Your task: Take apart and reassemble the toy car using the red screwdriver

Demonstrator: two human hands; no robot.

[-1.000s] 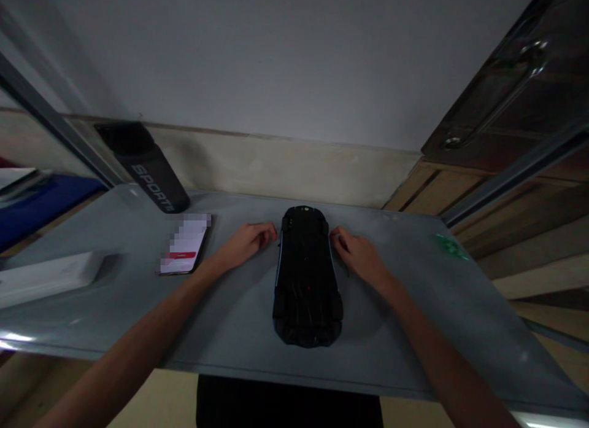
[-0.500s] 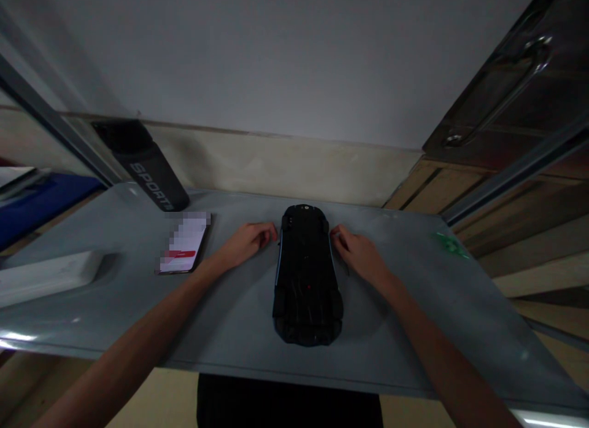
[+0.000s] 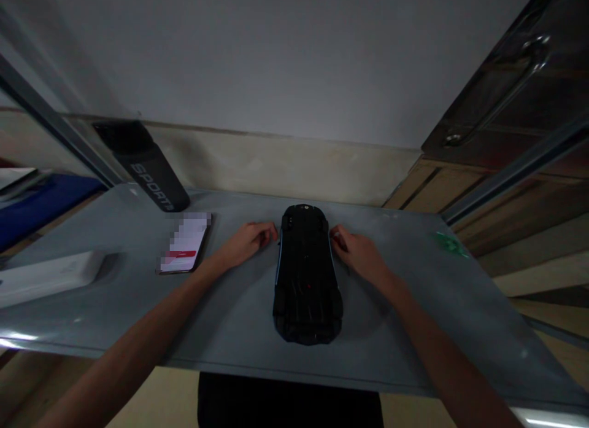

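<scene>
A black toy car lies upside down, lengthwise, in the middle of the grey table. My left hand rests on the table at the car's far left side, its curled fingertips against the car's edge. My right hand mirrors it on the far right side, fingers curled and pressed to the car. It is too dark to tell whether either hand also holds something small.
A phone with a lit screen lies left of my left hand. Behind it stands a dark sports bottle. A white box sits at the table's left edge, and a green scrap lies far right. Wall behind, cabinet door right.
My right hand has edged slightly closer against the car's side. Otherwise nothing has visibly moved.
</scene>
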